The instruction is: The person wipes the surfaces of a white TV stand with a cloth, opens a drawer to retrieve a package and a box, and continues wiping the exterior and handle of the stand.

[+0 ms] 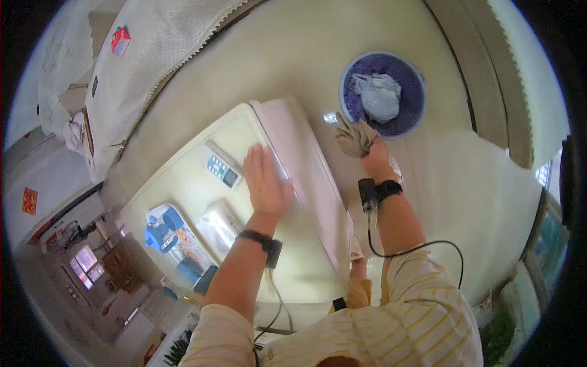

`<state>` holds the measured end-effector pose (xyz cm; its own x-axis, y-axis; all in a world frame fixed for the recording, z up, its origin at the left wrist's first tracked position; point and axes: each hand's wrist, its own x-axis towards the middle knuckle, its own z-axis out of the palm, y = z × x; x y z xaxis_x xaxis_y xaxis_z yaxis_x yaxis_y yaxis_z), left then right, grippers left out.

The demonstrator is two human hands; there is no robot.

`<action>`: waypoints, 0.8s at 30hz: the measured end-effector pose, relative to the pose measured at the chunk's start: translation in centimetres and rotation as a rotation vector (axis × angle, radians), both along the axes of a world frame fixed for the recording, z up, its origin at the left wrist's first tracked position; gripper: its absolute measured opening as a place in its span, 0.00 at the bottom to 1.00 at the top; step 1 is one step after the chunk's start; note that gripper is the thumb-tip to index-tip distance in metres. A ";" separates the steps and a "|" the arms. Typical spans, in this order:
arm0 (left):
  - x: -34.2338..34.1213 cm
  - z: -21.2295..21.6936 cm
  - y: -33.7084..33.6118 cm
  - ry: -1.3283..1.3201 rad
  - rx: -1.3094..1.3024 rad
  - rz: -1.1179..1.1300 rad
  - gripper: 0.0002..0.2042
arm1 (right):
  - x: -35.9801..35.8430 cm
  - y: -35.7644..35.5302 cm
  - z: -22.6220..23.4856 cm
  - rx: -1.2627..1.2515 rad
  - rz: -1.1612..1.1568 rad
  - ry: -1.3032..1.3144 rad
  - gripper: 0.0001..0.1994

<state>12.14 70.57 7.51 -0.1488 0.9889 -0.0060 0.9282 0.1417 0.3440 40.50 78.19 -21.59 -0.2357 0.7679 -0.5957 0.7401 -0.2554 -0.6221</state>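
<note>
My left hand (267, 183) lies flat on the cream tabletop (293, 244), its fingers stretched out beside a white remote control (222, 165). In my right hand (376, 156) is a crumpled brown cloth (354, 138), held out over the floor past the table's pink side (315, 183). The cloth hangs close to the rim of a round purple bin (408, 122). Inside the bin sits a white plastic bag (380, 98). Nearer the table's left part lie a clear plastic packet (218, 225) and a tray (199, 248) with blue cups (173, 218).
A sofa with a white quilted cover (165, 37) runs along the far left, a red box (120, 41) on it. Another covered seat (489, 79) stands at the right. A dark cable (437, 243) loops from my right wrist. Green plants (498, 327) show at lower right.
</note>
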 end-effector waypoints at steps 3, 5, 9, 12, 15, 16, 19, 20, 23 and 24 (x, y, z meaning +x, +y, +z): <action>-3.0 0.6 -2.7 0.060 -0.031 0.013 0.34 | -8.1 3.8 8.6 -0.462 -1.163 0.825 0.24; -2.7 1.0 -3.0 0.062 -0.083 0.058 0.36 | -10.1 6.6 12.3 -0.453 -1.318 0.861 0.22; -2.7 0.0 -3.4 0.079 -0.080 0.040 0.36 | -12.0 4.7 10.0 -0.401 -1.173 0.639 0.20; -2.1 -0.4 -2.6 0.057 -0.102 0.051 0.38 | -11.8 1.1 0.5 -0.213 -0.396 0.252 0.21; -2.7 -0.1 -4.7 0.084 -0.138 0.088 0.40 | -20.8 7.4 5.2 -0.420 -0.216 0.443 0.19; -2.8 0.0 -4.9 0.082 -0.147 0.095 0.41 | -23.3 10.0 7.3 -0.441 -0.133 0.508 0.17; -2.4 0.1 -4.1 0.045 -0.160 0.089 0.40 | -28.3 13.8 2.3 -0.593 -0.196 0.576 0.17; -2.0 -0.4 -3.1 -0.001 -0.148 0.058 0.39 | -28.2 13.9 -2.6 -0.395 -0.043 0.535 0.18; -2.4 0.0 -3.7 0.088 -0.145 0.017 0.41 | -30.6 11.6 -3.1 -0.114 0.237 0.392 0.18; -2.4 0.2 -3.9 0.104 -0.129 0.012 0.42 | -31.0 11.0 -2.3 -0.054 0.293 0.335 0.18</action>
